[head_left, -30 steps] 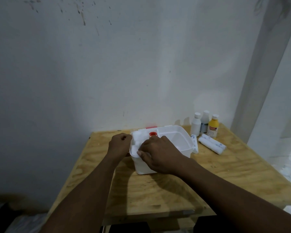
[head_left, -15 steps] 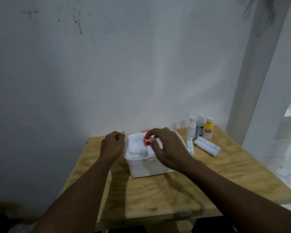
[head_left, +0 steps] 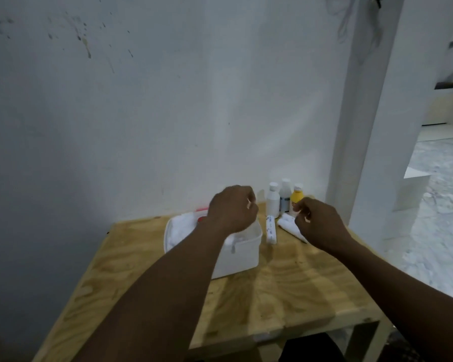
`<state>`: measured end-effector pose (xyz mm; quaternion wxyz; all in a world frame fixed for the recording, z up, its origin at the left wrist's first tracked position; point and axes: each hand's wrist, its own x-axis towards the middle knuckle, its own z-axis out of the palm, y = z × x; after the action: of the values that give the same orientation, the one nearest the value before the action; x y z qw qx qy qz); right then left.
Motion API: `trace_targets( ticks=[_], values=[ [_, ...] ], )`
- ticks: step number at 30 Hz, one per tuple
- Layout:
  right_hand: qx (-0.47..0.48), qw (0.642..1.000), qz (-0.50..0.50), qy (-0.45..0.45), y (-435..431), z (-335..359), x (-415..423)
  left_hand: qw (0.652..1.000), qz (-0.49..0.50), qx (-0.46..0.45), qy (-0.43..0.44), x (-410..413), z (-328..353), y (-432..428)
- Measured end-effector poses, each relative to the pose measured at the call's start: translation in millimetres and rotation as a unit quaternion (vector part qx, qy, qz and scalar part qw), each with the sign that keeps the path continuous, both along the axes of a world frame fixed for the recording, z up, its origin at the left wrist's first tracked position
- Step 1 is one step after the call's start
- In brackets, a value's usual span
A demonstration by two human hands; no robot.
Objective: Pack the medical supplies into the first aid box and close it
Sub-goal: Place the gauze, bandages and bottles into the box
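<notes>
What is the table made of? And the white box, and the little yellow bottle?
The table looks like bare plywood: pale wood with swirly grain and a layered edge at the front. The white box seems to be smooth, hard plastic with rounded corners and a matte look. The yellow bottle is probably plastic too, with a white cap, though it is too small to tell for sure.

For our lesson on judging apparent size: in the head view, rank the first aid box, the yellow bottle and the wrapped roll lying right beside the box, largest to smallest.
1. first aid box, clearly largest.
2. wrapped roll and yellow bottle look alike; the roll seems slightly longer, but it lies nearer the camera, so unranked.
</notes>
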<state>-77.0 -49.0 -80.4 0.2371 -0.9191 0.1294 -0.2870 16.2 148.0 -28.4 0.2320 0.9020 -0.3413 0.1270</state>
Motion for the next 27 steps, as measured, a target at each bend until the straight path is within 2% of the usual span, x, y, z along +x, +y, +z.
trace_targets(
  ticks=[3, 6, 8, 13, 18, 27],
  values=[
    [-0.042, 0.994, -0.011, 0.102, -11, -20, -1, 0.988, -0.021, 0.15, -0.042, -9, -8, -28],
    [-0.093, 0.98, -0.036, 0.17, -16, -34, -1, 0.948, -0.003, 0.302, -0.098, -17, -15, -47],
    [-0.12, 0.972, -0.039, 0.196, -16, -40, -1, 0.922, 0.003, 0.363, -0.136, -23, -19, -57],
    [-0.156, 0.967, -0.045, 0.198, -20, -53, 1, 0.897, 0.007, 0.422, -0.133, -32, -29, -78],
    [-0.104, 0.981, -0.022, 0.165, -23, -56, -1, 0.873, 0.012, 0.475, -0.115, -34, -44, -88],
    [-0.072, 0.986, 0.017, 0.147, -30, -57, -14, 0.879, 0.032, 0.466, -0.094, -38, -51, -106]
  ],
)
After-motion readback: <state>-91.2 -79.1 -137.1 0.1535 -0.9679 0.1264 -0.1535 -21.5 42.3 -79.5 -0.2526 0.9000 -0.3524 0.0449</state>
